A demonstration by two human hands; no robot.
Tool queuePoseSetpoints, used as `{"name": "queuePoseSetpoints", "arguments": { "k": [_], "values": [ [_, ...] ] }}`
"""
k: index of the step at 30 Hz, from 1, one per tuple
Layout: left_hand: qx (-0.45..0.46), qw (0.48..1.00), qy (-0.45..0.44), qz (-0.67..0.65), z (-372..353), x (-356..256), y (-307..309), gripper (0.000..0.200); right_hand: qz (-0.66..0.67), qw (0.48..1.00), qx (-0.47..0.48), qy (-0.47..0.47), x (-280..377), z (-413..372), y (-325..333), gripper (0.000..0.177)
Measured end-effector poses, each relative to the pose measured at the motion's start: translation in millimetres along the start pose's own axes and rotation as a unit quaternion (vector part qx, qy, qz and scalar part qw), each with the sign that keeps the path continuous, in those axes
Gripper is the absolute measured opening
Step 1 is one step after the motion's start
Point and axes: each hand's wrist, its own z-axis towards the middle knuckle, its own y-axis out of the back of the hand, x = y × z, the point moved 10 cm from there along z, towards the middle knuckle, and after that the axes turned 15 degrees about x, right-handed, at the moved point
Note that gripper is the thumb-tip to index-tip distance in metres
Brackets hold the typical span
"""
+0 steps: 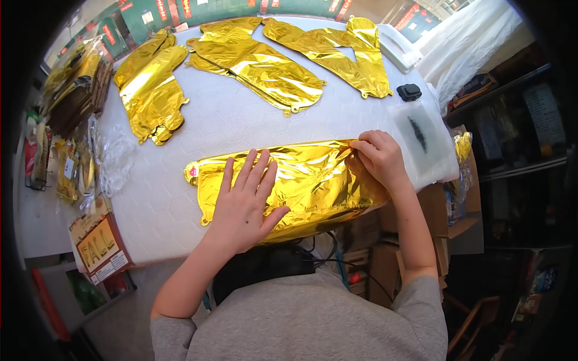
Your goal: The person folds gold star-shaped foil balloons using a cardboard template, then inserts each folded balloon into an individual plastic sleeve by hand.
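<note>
A flat gold foil balloon [301,180] lies along the near edge of the white padded table [162,180], its right part reaching the edge. My left hand [244,207] rests flat on its left half with the fingers spread. At its upper right corner my right hand [380,157] is closed, thumb and fingers pinching the foil edge. Farther back lie more flat gold foil balloons: one at the left [150,90], one in the middle [265,69] and one shaped like an A [337,51] at the right.
A card reading FALL [101,246] hangs at the table's left front corner. Clear plastic strips [114,156] lie near the left edge. At the right are a small black object [409,92] and a translucent packet [418,135]. Cardboard boxes [433,210] and dark shelves [512,162] stand beyond.
</note>
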Motion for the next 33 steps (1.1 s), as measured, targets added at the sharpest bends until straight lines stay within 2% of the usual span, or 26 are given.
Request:
{"name": "queuePoseSetpoints", "arguments": {
  "k": [4,10,12,14,17,19,22,27,31,33],
  "values": [
    [0.006,1.0,-0.001,0.004,0,0,-1,0.084,0.018,1.0,-0.012,-0.008,-2,-1,-1,0.016],
    [0.011,1.0,0.006,-0.004,0,0,0,0.086,0.001,0.999,0.024,-0.044,1,5,4,0.02],
    [0.014,1.0,0.01,-0.01,1,0,-1,0.086,-0.05,0.991,-0.044,-0.117,9,8,17,0.024],
    [0.015,1.0,0.008,-0.006,2,0,-2,0.085,0.026,0.992,-0.017,-0.122,37,21,10,0.04],
    [0.016,1.0,0.005,-0.001,2,0,-3,0.085,0.113,0.984,0.134,-0.039,101,34,-27,0.072],
    [0.016,1.0,0.0,-0.001,2,0,-4,0.084,0.132,0.977,0.164,-0.021,122,32,-40,0.08],
    [0.014,1.0,0.001,0.006,2,1,-5,0.085,0.114,0.977,0.175,-0.025,113,28,-52,0.087],
    [0.017,1.0,0.002,0.002,1,1,-4,0.086,0.11,0.974,0.189,-0.066,76,15,-52,0.089],
    [0.021,1.0,0.008,0.001,1,2,-4,0.086,0.119,0.96,0.218,-0.131,28,2,-58,0.081],
    [0.018,1.0,0.007,-0.006,1,2,-4,0.086,0.091,0.954,0.208,-0.196,-3,-9,-58,0.079]
  ]
}}
